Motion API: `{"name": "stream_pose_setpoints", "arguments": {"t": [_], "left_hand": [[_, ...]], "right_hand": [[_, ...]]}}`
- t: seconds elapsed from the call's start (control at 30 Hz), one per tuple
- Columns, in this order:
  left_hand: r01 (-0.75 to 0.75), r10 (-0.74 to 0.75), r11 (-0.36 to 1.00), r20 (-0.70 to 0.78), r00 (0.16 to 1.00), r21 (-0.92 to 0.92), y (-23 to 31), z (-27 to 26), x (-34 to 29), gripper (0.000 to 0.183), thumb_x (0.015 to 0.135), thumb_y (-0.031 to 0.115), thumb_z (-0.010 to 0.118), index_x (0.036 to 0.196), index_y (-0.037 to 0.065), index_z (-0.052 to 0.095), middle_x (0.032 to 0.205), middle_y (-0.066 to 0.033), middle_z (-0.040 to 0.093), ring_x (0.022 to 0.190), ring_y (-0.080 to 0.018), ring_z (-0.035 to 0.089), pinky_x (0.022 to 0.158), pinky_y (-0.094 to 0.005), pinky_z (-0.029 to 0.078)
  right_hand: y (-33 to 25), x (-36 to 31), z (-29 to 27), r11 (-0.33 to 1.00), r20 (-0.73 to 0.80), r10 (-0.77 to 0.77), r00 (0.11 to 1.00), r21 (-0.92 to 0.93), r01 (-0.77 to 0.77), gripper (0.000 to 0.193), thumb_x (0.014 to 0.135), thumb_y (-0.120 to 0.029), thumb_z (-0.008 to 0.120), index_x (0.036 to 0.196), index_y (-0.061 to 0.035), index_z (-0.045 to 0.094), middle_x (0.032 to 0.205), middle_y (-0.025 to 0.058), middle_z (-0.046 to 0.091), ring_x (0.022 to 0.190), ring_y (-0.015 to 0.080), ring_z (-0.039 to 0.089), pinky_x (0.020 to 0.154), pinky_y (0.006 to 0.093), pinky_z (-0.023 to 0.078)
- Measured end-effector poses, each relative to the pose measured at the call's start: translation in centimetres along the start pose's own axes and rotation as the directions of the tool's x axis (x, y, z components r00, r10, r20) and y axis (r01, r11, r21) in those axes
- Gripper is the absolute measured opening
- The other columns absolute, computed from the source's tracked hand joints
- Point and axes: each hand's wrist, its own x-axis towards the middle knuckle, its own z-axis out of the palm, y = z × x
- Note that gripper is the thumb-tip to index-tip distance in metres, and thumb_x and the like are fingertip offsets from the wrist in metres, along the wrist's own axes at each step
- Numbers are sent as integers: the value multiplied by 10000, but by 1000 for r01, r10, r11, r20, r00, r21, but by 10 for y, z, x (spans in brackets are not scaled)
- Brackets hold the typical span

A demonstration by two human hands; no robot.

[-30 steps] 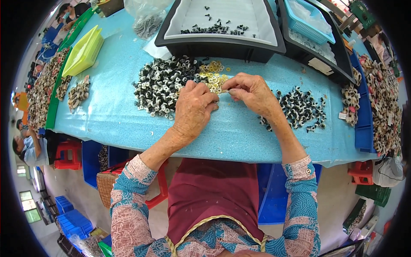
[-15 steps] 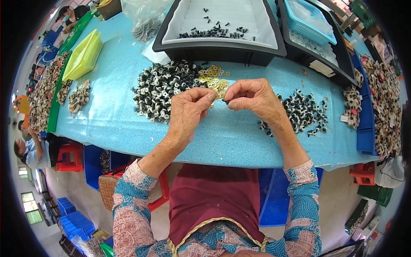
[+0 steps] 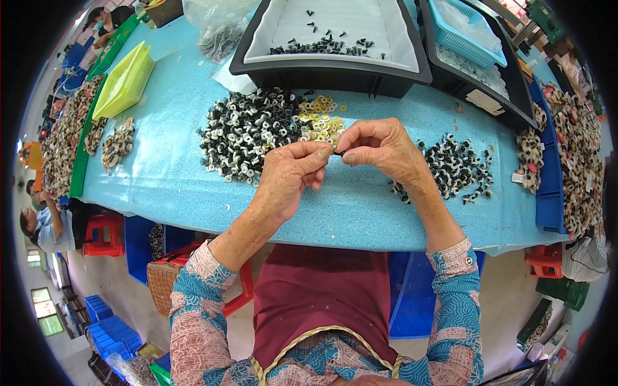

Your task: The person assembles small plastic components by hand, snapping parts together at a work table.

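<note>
Pinching a small dark piece (image 3: 338, 153), the bare right hand (image 3: 386, 151) meets the bare left hand (image 3: 285, 172), whose thumb and finger press together. Keep fingertips steady and lined up. Flat, yellow, plastic-looking rings (image 3: 317, 125) lie at eleven o'clock from it. Fingers hide its shape; I can't tell what the left grips.

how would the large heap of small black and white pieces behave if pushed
The large heap of small black and white pieces would probably spread rather than move as one, since its pieces lie loose. Each piece looks light, being so small. Some might roll a little, as their white parts look round.
</note>
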Motion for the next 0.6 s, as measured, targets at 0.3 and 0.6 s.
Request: {"name": "stream_pose_setpoints", "arguments": {"t": [0.3,0.6], "left_hand": [[41,-41,999,26,999,-28,-1,1,0,183,840,112,649,956,-29,634,746,-32,613,608,-89,564,510,-208,464],[128,-129,992,134,983,16,-2,-7,8,163,831,109,659,933,-16,636,731,-27,610,590,-93,565,513,-212,481]], "right_hand": [[-2,-1,0,1000,9,-2,1000,4,2,149,704,-22,736,834,-17,666,779,14,646,715,76,604,675,206,509],[2,-1,4,991,74,-49,996,-124,58,241,702,-8,715,940,-22,681,786,6,637,737,82,585,667,209,479]]}}
